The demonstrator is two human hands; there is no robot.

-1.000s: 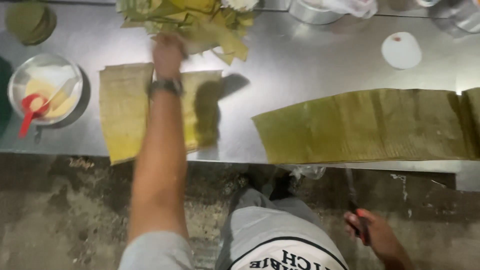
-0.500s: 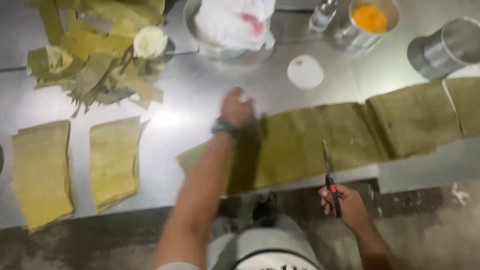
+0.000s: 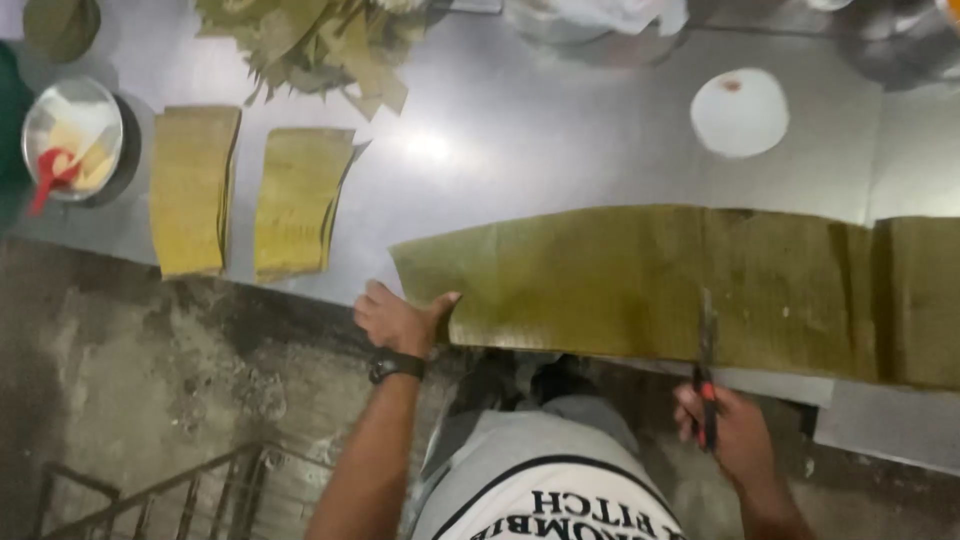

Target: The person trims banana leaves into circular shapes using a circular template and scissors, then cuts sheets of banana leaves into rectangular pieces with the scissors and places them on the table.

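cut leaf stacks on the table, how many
2. One stack lies at the left near the bowl, the other stack just right of it. More may lie out of frame; the scrap pile behind them isn't counted.

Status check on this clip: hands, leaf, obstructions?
Left hand gripping long banana leaf at its end. Right hand holds knife, blade across leaf. Nothing obstructing.

On the metal table (image 3: 560,150) I count one long leaf strip (image 3: 640,285) and two stacks of cut leaf pieces, one (image 3: 190,190) beside the other (image 3: 298,200). There is one heap of leaf scraps (image 3: 320,45), one white round lid (image 3: 739,112), one bowl (image 3: 72,138) with one red spoon (image 3: 45,178), and one knife (image 3: 706,370).
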